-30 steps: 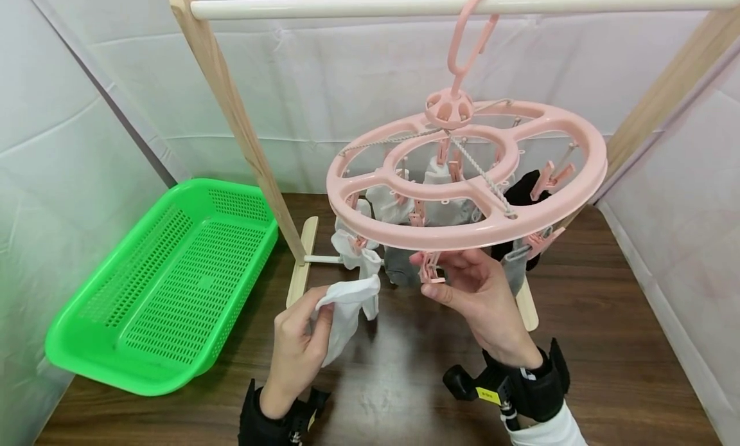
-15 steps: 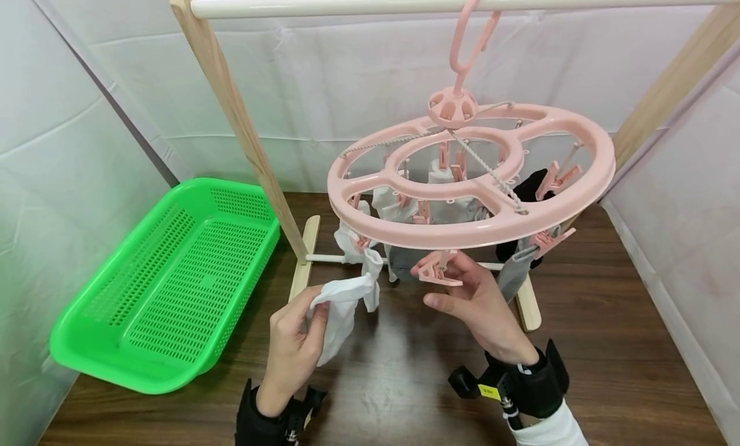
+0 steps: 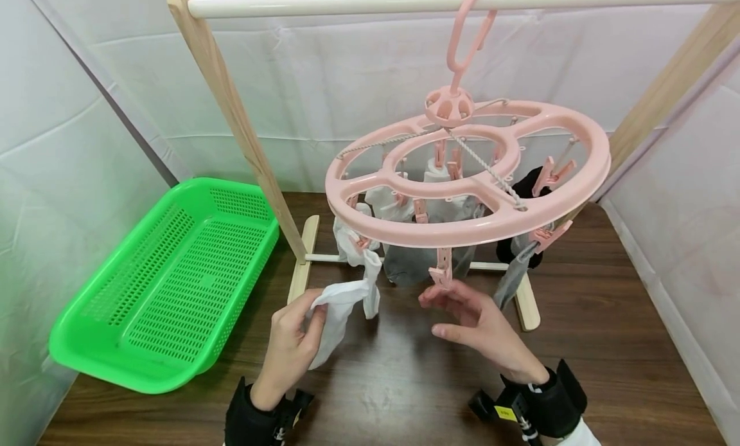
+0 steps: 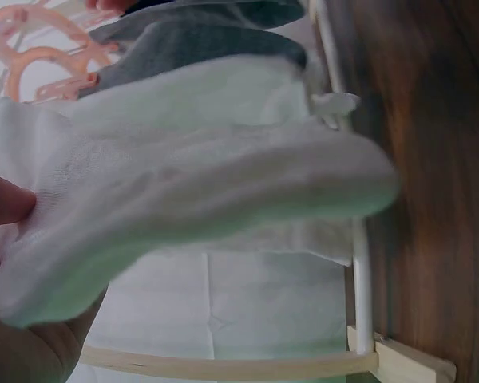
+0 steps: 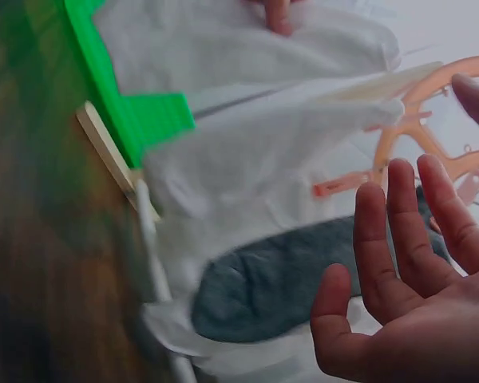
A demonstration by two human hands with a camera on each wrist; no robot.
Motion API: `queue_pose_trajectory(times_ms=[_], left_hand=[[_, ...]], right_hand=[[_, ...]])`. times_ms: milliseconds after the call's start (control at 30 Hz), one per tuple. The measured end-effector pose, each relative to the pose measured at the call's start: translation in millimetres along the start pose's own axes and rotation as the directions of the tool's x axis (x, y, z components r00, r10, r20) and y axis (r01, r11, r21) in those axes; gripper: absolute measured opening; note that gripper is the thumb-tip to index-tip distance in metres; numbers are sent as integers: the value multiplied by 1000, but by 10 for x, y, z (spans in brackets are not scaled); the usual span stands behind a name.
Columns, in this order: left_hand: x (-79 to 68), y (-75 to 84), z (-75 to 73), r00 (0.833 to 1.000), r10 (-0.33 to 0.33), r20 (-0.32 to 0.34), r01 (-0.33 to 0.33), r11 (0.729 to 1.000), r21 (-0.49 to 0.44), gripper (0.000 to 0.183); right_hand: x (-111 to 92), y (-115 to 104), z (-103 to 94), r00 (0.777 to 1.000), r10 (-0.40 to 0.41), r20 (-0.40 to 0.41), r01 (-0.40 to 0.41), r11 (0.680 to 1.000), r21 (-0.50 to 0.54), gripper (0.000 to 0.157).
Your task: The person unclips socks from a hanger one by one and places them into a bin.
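My left hand (image 3: 291, 346) pinches a white sock (image 3: 341, 321) between thumb and fingers near its opening. In the left wrist view the sock (image 4: 199, 191) stretches out from the fingers, its toe end hanging free. My right hand (image 3: 480, 324) is below the front rim of a pink round clip hanger (image 3: 428, 235). Its fingertips are right at the lower end of a pink peg (image 3: 442, 269) that dangles from this rim with no sock in it. The right wrist view shows the right hand's fingers (image 5: 373, 247) loosely spread, holding nothing.
White, grey and black socks hang from other pegs on the hanger. It hooks over a white rail (image 3: 347, 6) on a wooden frame (image 3: 237, 118). A green basket (image 3: 202, 282) stands at left on the brown tabletop (image 3: 393, 382). White sheets surround the area.
The right hand has let go of the front peg and lowered slightly. That peg, earlier turned sideways, now hangs straight down. The left hand keeps the white sock in nearly the same spot.
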State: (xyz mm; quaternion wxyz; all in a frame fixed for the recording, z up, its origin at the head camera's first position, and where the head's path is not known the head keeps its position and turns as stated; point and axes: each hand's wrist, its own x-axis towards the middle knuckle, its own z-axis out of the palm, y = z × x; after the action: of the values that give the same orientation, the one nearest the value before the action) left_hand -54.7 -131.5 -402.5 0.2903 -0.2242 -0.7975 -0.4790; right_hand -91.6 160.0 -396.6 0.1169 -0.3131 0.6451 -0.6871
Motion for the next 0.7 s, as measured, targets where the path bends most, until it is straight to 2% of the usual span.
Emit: queue_pose_trajectory(times_ms=[133, 267, 367, 467, 567, 700], left_hand=[[-39, -35, -49, 998, -38, 49, 37, 999, 19, 29], [-33, -62, -105, 999, 6, 49, -9, 998, 57, 31], [-3, -74, -152, 998, 53, 43, -57, 994, 95, 32], [34, -86, -202, 994, 87, 64, -95, 987, 130, 31], [71, -99, -264, 990, 91, 103, -107, 981, 163, 28], [128, -97, -361, 987, 85, 139, -113, 973, 200, 27]], right_hand=[[-98, 48, 16, 997, 40, 59, -43, 998, 48, 39], [-177, 83, 37, 992, 108, 70, -111, 993, 31, 39], [-218, 119, 55, 991, 111, 71, -111, 994, -4, 38], [-260, 151, 75, 989, 123, 81, -122, 992, -15, 36], [-298, 168, 92, 982, 167, 84, -167, 986, -6, 34], [-330, 179, 93, 980, 180, 80, -179, 984, -15, 32]])
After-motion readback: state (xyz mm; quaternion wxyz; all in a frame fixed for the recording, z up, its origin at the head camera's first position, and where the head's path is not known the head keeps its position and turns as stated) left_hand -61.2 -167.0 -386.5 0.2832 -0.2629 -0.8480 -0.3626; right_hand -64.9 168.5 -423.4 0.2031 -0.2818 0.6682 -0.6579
